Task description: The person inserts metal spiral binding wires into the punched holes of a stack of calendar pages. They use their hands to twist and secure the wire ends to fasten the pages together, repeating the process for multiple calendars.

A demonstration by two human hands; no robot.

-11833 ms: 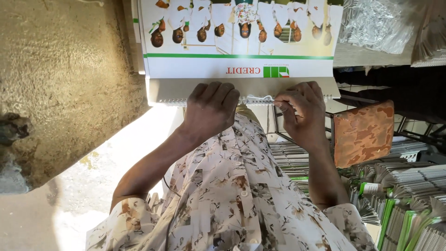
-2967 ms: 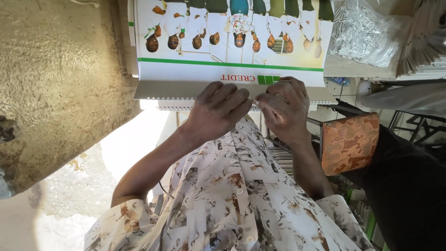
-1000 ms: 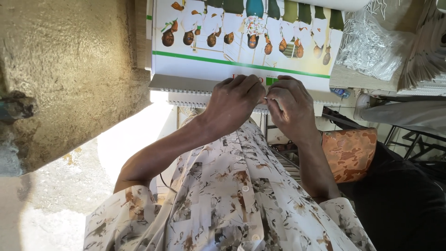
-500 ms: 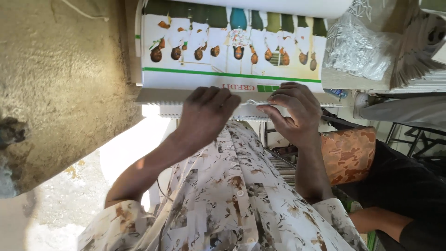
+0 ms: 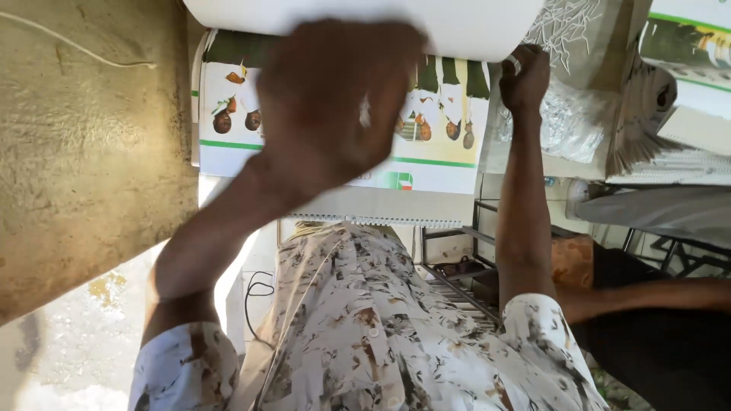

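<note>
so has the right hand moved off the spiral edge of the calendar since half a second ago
Yes. The right hand has gone up and away from the calendar's spiral edge, and now grips the white sheet above the calendar.

The left hand (image 5: pixel 327 99) and right hand (image 5: pixel 525 76) are raised to a white sheet (image 5: pixel 365 23) that spans the top of the view, leaving no gap above them. To the left a rough concrete wall (image 5: pixel 84 152) closes that side off. Between the two forearms lies open room — only the spiral-bound calendar (image 5: pixel 426 164) lies flat below. The right is crowded: crinkled plastic wrap (image 5: pixel 579 114), stacked bound pads (image 5: pixel 678 160), a metal rack (image 5: pixel 464 274) and another person's arm (image 5: pixel 655 297) reaching in low.
</note>
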